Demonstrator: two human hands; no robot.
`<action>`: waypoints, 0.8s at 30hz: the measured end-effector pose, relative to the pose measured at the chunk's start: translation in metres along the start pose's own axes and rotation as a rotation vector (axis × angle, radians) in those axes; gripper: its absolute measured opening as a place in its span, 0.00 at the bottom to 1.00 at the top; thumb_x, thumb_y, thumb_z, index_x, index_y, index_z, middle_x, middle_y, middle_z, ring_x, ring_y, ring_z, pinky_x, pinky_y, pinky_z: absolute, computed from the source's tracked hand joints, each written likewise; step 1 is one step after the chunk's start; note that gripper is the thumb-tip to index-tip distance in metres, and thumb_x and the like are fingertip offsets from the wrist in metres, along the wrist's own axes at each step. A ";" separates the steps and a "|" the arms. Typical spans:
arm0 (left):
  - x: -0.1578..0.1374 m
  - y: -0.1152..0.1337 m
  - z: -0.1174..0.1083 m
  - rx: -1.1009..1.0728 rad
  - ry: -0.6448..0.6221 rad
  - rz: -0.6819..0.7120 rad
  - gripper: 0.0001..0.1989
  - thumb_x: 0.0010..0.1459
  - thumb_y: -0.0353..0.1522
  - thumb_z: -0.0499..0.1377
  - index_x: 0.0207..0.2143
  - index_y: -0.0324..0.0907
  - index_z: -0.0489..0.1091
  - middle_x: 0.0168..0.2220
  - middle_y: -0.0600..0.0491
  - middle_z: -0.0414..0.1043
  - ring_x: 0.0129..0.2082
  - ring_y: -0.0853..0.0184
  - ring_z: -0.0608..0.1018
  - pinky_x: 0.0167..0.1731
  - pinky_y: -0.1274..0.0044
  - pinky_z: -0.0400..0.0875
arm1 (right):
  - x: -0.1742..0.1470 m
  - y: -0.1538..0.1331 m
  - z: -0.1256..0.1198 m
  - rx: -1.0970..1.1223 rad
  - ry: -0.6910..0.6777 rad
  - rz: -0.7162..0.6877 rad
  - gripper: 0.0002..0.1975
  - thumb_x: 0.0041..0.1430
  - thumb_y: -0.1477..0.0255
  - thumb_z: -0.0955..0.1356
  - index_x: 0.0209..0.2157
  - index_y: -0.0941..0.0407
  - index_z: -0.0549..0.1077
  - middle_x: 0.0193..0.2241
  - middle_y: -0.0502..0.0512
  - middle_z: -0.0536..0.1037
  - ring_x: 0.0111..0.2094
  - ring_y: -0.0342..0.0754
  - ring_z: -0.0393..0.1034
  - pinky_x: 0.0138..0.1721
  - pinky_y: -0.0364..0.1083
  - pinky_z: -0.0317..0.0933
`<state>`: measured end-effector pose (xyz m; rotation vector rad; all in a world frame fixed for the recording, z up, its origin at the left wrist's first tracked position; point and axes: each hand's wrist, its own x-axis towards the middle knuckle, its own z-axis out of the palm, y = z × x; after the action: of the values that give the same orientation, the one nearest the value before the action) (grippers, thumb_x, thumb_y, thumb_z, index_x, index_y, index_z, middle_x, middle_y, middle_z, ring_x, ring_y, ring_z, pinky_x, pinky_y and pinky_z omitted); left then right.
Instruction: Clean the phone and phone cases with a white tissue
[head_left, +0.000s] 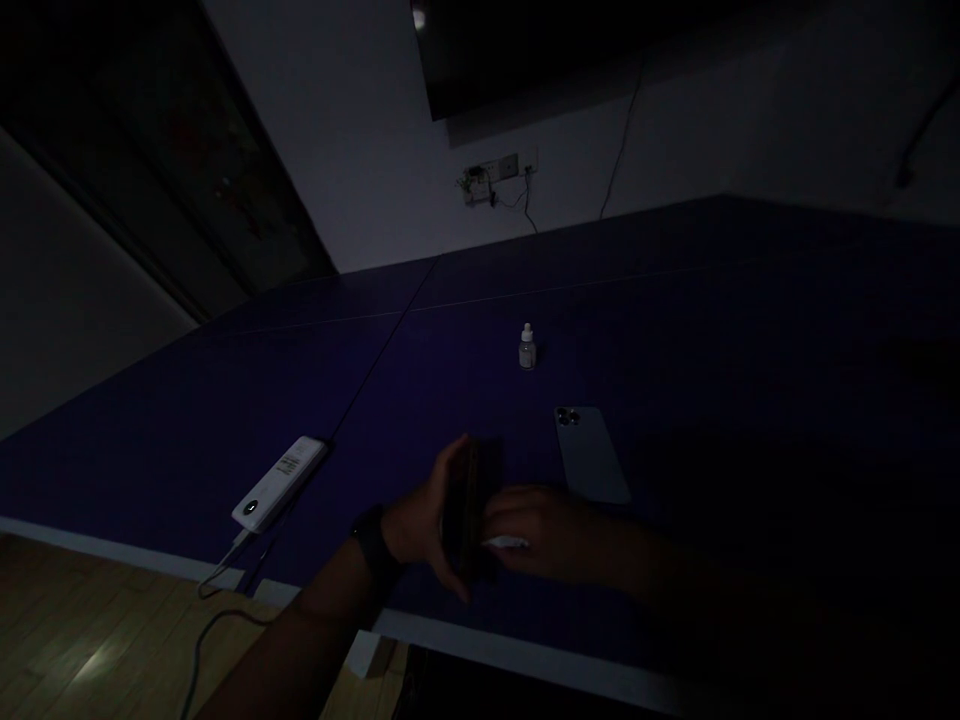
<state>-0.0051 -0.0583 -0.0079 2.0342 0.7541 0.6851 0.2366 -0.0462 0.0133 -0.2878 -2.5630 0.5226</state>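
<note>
In the dim light, my left hand [427, 515], with a dark watch [373, 545] on its wrist, grips a dark, flat slab that looks like a phone [460, 510] standing on edge. My right hand [536, 525] is closed, its fingers up against the slab's right face. A bit of something white and thin, perhaps a wipe [506, 542], shows beneath those fingers. A pale blue phone [592, 455] lies camera side up just beyond my right hand. Farther back stands a small dropper bottle [527, 350] with a white top.
A white power bank [279, 484] with a cable [217, 575] plugged in lies to the left on the purple table [442, 380]. The table's pale front edge [480, 640] runs below my hands. Wall sockets [499, 170] and a dark screen [562, 50] are beyond.
</note>
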 end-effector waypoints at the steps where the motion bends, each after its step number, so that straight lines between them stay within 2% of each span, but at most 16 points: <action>1: 0.001 0.001 0.001 -0.011 -0.001 0.013 0.84 0.23 0.58 0.75 0.70 0.45 0.22 0.71 0.32 0.37 0.69 0.36 0.50 0.68 0.51 0.40 | -0.001 0.004 -0.004 -0.036 0.044 0.017 0.08 0.63 0.77 0.67 0.42 0.55 0.77 0.38 0.52 0.80 0.39 0.45 0.73 0.41 0.45 0.66; 3: 0.003 0.005 0.001 -0.035 -0.011 0.026 0.82 0.24 0.57 0.75 0.70 0.45 0.25 0.70 0.33 0.41 0.69 0.38 0.52 0.68 0.52 0.41 | 0.000 0.011 -0.012 -0.193 0.102 0.065 0.11 0.65 0.77 0.66 0.46 0.55 0.76 0.41 0.53 0.80 0.40 0.47 0.73 0.41 0.47 0.65; 5: 0.003 0.007 -0.002 -0.052 -0.012 0.021 0.81 0.24 0.56 0.76 0.70 0.44 0.29 0.69 0.34 0.44 0.68 0.39 0.54 0.69 0.54 0.41 | 0.005 0.018 -0.014 -0.382 0.087 0.090 0.12 0.66 0.78 0.65 0.48 0.55 0.75 0.43 0.54 0.80 0.39 0.49 0.72 0.39 0.48 0.63; 9: 0.004 0.009 -0.006 -0.082 -0.027 0.002 0.81 0.23 0.54 0.77 0.69 0.42 0.30 0.67 0.33 0.48 0.67 0.38 0.57 0.68 0.53 0.45 | 0.019 0.027 -0.002 -0.559 -0.049 0.081 0.08 0.67 0.78 0.65 0.40 0.56 0.76 0.37 0.54 0.80 0.36 0.49 0.70 0.36 0.49 0.59; 12: 0.004 0.007 -0.006 -0.069 -0.029 0.007 0.81 0.23 0.54 0.77 0.69 0.42 0.30 0.67 0.33 0.48 0.66 0.38 0.57 0.67 0.53 0.46 | 0.024 0.030 0.006 -0.591 -0.101 0.100 0.07 0.66 0.78 0.66 0.37 0.57 0.76 0.33 0.54 0.80 0.36 0.50 0.69 0.35 0.48 0.58; 18: 0.003 0.006 -0.007 -0.054 -0.028 0.053 0.78 0.25 0.54 0.77 0.68 0.45 0.32 0.67 0.34 0.48 0.66 0.39 0.57 0.67 0.54 0.47 | 0.018 0.031 0.006 -0.528 -0.070 0.138 0.07 0.65 0.79 0.67 0.39 0.56 0.76 0.36 0.52 0.81 0.36 0.49 0.70 0.36 0.48 0.57; 21: 0.003 0.005 -0.007 -0.070 -0.028 0.052 0.77 0.26 0.53 0.77 0.68 0.45 0.31 0.65 0.34 0.52 0.65 0.39 0.60 0.66 0.54 0.49 | 0.016 0.026 0.007 -0.493 -0.104 0.056 0.07 0.65 0.78 0.67 0.36 0.55 0.76 0.34 0.51 0.80 0.35 0.48 0.70 0.37 0.48 0.58; 24: 0.004 0.004 -0.007 -0.078 -0.034 0.047 0.77 0.26 0.53 0.77 0.68 0.45 0.31 0.64 0.35 0.54 0.64 0.40 0.62 0.65 0.54 0.52 | 0.016 0.022 0.005 -0.477 -0.120 -0.033 0.06 0.64 0.78 0.68 0.36 0.54 0.76 0.34 0.50 0.80 0.36 0.48 0.70 0.37 0.48 0.58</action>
<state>-0.0062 -0.0540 -0.0001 1.9931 0.6519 0.6950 0.2229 -0.0225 0.0073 -0.3856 -2.7783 -0.0960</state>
